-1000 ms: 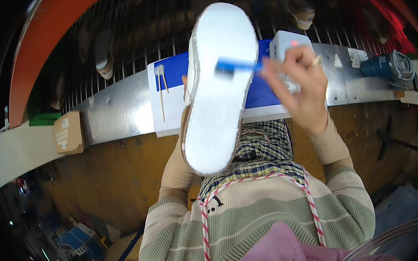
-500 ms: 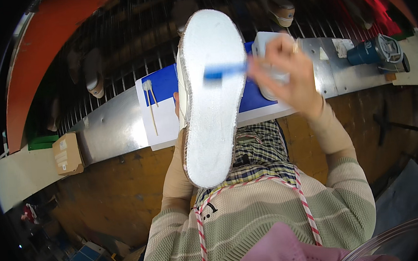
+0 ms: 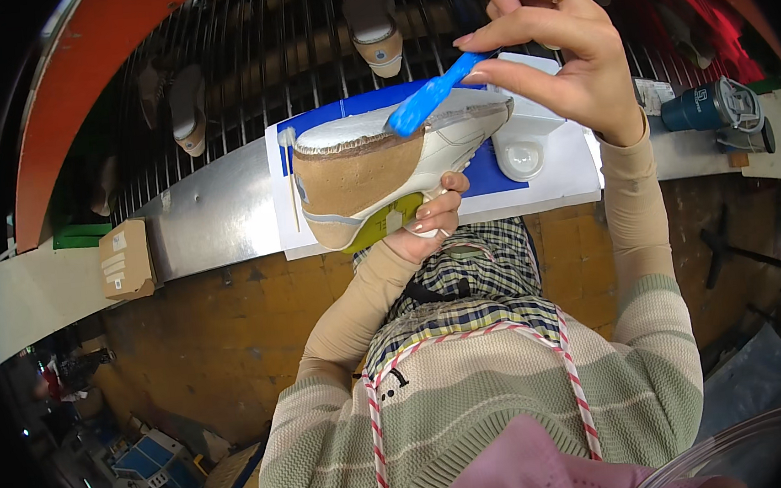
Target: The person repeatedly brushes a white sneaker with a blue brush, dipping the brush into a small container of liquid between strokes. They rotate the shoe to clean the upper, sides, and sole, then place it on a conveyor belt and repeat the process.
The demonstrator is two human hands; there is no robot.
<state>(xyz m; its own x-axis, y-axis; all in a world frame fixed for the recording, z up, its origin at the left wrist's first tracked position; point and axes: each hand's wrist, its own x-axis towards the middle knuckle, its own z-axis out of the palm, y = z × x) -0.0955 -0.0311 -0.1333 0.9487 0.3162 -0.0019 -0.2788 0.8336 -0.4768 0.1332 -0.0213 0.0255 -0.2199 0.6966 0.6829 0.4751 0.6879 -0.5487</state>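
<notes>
My left hand [image 3: 430,222] grips a shoe upper [image 3: 362,175] on a yellow-green last [image 3: 380,226], over the worktop's near edge. The shoe lies with its white-coated underside turned up and away from me. Its tan heel points left, and its white toe end points right. Between my right thumb and fingertips is a blue brush [image 3: 438,93], slanting down to the left. Its tip meets the rim of the underside near the middle of the shoe. Bristles are hard to make out. My right hand [image 3: 568,46] is raised above the toe end.
Behind the toe stands a white holder [image 3: 530,95] with a round white cup [image 3: 522,159]. Blue and white sheets [image 3: 577,170] cover part of the metal ledge [image 3: 214,217]. White-tipped sticks [image 3: 288,146], a cardboard box [image 3: 126,260] and a blue tumbler [image 3: 696,107] sit along it. Beyond, dark rollers carry other shoes [image 3: 374,30].
The shoe has been tipped from underside facing me to its side showing, bringing my left hand into view. My right hand has risen, and the brush has shifted from mid-sole to the rim.
</notes>
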